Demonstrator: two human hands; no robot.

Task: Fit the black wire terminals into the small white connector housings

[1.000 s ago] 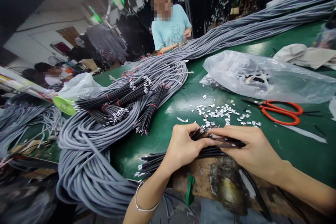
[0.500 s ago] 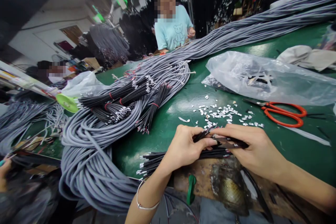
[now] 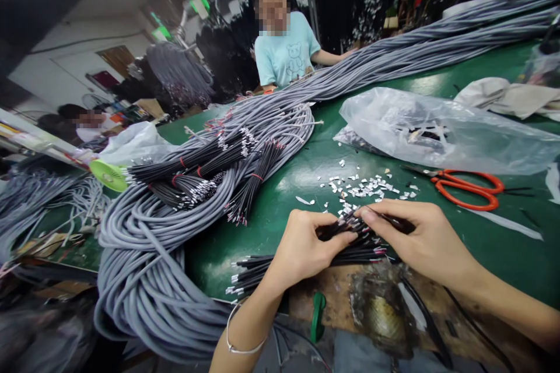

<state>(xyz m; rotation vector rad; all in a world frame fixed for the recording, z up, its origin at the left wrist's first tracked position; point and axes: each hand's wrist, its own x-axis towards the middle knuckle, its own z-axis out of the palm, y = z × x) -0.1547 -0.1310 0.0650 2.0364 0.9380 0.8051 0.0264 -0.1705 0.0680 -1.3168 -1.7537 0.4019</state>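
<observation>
My left hand, a thin bracelet on its wrist, is closed around a small bunch of black cables with pale, stripped-looking ends. My right hand pinches at those cable ends with thumb and index finger. A dark slim tool lies partly hidden in its palm; its kind cannot be made out. Under both hands more black cables lie in a flat pile, white tips at the left. Just beyond my fingers, small white scraps are scattered over the green tabletop.
Orange-handled scissors and a clear plastic bag lie to the right. Coiled grey cables fill the left, with tied black cable bundles on top. A wooden board is at the near edge. Across the table sits a person.
My right hand has turned, drawing the dark tool back into its palm, and its fingertips now pinch the cable ends. The person opposite has stretched an arm toward the grey cables.
</observation>
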